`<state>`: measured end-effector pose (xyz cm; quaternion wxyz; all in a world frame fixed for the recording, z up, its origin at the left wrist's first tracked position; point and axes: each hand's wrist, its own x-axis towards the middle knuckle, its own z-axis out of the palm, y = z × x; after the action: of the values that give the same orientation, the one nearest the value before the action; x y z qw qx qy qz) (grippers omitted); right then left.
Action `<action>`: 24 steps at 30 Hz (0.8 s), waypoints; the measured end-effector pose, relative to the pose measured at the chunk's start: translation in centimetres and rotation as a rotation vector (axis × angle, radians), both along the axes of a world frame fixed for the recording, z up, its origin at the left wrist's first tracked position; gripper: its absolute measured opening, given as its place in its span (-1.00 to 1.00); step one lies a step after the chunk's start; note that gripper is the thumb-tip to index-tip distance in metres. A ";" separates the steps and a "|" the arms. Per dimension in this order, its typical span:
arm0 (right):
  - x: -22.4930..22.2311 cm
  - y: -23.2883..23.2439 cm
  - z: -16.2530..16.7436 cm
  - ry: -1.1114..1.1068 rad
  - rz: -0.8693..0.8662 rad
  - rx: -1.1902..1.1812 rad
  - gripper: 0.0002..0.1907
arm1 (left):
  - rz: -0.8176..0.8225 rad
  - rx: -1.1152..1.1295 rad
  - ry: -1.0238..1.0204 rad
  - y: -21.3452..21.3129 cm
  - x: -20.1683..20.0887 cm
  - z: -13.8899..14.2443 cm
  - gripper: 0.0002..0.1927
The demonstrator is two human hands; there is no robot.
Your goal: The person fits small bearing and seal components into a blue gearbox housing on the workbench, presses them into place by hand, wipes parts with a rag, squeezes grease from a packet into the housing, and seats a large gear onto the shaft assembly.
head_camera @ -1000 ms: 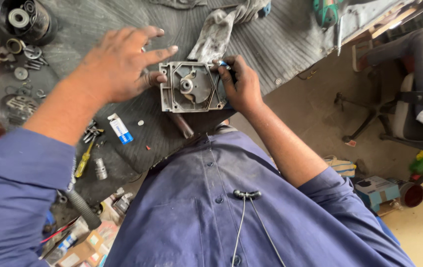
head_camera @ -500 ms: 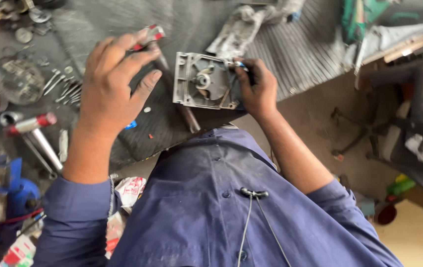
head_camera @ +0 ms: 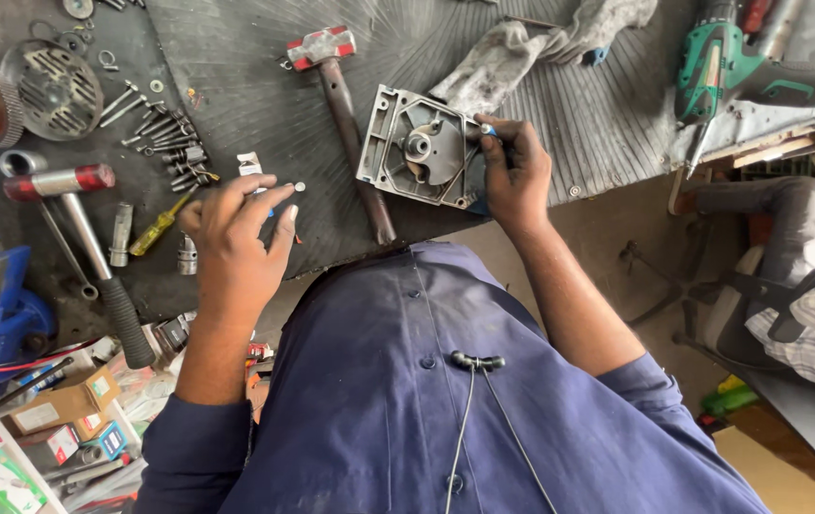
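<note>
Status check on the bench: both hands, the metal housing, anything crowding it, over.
Right hand grips the grey metal housing at its edge. Left hand hovers open over the mat, holding nothing. Hammer lies right beside the housing; rag behind it.

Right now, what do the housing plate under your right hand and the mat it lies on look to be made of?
Housing plate: looks like cast metal, probably aluminium, judging by its dull grey matte finish and moulded ribs and bosses. Mat: looks like dark rubber, given its fine parallel ridges and scuffed matte surface. The right hand rests at the plate's edge.
</note>
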<state>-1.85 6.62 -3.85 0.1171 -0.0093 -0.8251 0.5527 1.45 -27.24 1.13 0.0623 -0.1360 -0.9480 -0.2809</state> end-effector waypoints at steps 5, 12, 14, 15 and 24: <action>0.8 0.2 0.2 0.022 0.018 -0.021 -0.96 | -0.015 0.088 0.014 1.9 0.3 1.7 -0.76; 1.8 0.9 1.0 0.020 0.007 0.035 -0.91 | -0.127 0.510 -0.316 7.3 0.1 4.6 -0.70; 2.0 1.6 1.9 0.114 0.027 0.140 -0.87 | -0.225 0.624 -0.416 9.2 -0.3 5.0 -0.62; 2.2 1.9 2.5 0.198 0.050 0.187 -0.85 | -0.261 0.687 -0.494 10.2 -0.4 5.1 -0.57; 3.5 6.7 5.9 0.287 0.180 0.274 -0.77 | -0.434 1.040 -0.973 17.3 -1.7 4.1 -0.10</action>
<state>1.69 13.28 2.08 0.1839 0.1590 -0.8648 0.4394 -0.25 -9.91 5.21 -0.3651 -0.1336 -0.5650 -0.7277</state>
